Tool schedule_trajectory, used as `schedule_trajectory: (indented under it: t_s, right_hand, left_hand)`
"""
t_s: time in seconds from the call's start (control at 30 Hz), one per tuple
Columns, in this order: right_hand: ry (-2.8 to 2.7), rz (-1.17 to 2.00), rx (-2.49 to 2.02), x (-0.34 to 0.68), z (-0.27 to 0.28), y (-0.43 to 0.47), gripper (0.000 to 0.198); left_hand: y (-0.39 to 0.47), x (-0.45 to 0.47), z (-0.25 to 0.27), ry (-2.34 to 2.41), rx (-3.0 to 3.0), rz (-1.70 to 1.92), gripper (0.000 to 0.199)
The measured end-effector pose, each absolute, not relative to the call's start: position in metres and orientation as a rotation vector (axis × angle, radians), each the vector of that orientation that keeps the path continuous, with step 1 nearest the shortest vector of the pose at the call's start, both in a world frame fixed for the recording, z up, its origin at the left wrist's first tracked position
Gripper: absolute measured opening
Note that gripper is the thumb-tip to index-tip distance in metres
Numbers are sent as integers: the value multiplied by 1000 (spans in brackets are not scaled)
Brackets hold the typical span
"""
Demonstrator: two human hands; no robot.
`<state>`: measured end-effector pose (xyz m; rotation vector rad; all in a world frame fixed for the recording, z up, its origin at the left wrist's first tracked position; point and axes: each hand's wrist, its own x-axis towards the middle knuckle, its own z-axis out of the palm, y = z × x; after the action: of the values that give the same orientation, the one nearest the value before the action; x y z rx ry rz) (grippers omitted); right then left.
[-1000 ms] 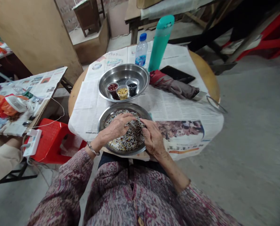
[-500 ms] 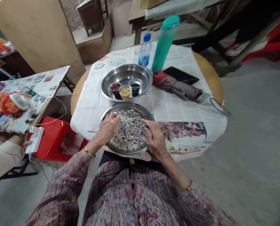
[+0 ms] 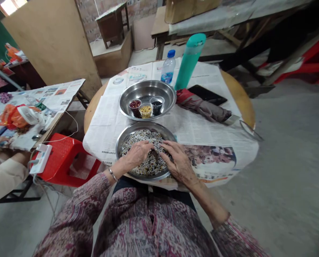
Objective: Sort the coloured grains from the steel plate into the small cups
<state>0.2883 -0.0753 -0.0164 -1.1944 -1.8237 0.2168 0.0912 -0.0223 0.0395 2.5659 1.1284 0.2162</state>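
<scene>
Steel, smooth and shallow, forms the nearer basin (image 3: 119, 145), at the surface's (image 3: 101, 134) six o'clock edge. Its small, granular beads (image 3: 154, 163), white, black and yellow, remain mixed. At its twelve o'clock, the farther basin (image 3: 148, 86) bears clear plastic cups already holding, apparently, one colour each: red cup (image 3: 135, 107) at eight, yellow cup (image 3: 145, 112) at six, black cup (image 3: 157, 106) at four. Over the mix, the right hand (image 3: 181, 163), from four o'clock, has its grip loose, fingers spread; the left hand (image 3: 137, 154), from eight, curls its fingertips, but whether they pinch anything I cannot tell.
</scene>
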Motion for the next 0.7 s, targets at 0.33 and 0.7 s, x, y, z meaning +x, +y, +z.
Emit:
schedule_trajectory:
  t_s: [0.33,0.7]
  right_hand:
    - [-1798,210,-1191,287,-15,-78,23]
    - [-1789,249,-1208,288,-15,-79,23]
  left_hand:
    - [-31,69,50,1300,2703,349,45]
    - [-12,84,50,1168,2852,43,28]
